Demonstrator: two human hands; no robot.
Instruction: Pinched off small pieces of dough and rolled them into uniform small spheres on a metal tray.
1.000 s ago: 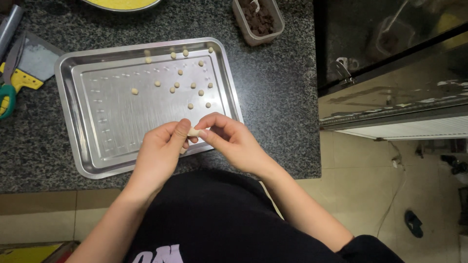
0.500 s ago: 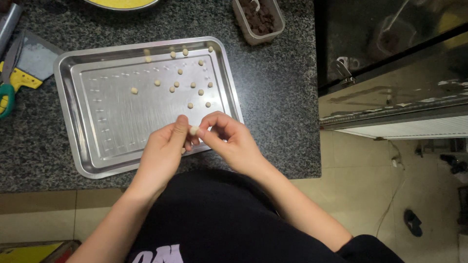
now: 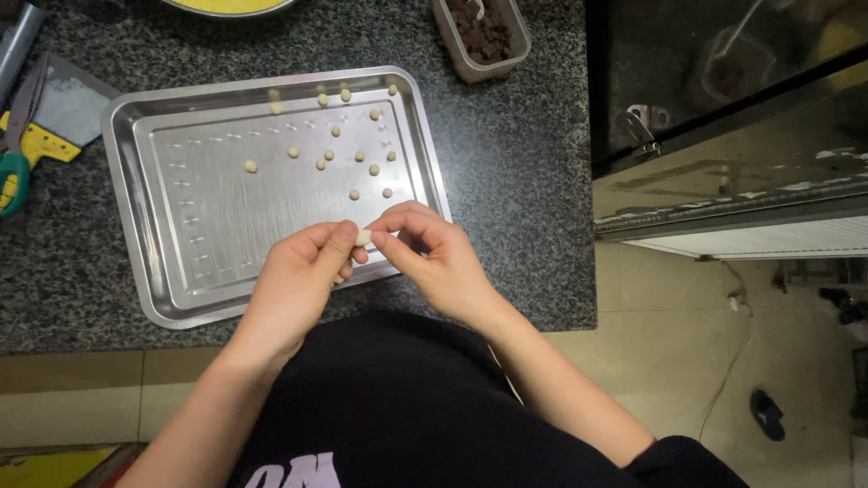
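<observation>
My left hand [image 3: 298, 280] and my right hand [image 3: 432, 258] meet over the near right corner of a steel baking tray [image 3: 136, 235]. Between their fingertips they pinch one small pale dough piece [image 3: 363, 237]. Several small round dough balls [image 3: 360, 155] lie scattered on the far right part of the tray, and one lone ball [image 3: 250, 166] sits more to the left. The tray rests on a dark speckled stone counter [image 3: 506, 181].
A clear tub of dark chocolate bits [image 3: 481, 34] stands beyond the tray at the back right. A metal scraper with a yellow label [image 3: 56, 113] and green-handled scissors [image 3: 13, 172] lie at the left edge. A yellow dish [image 3: 231, 5] is at the back. The counter ends on the right at an appliance [image 3: 723, 117].
Both hands stayed over the tray's near right corner. The fingertips shifted a little as they worked the dough piece between them.
</observation>
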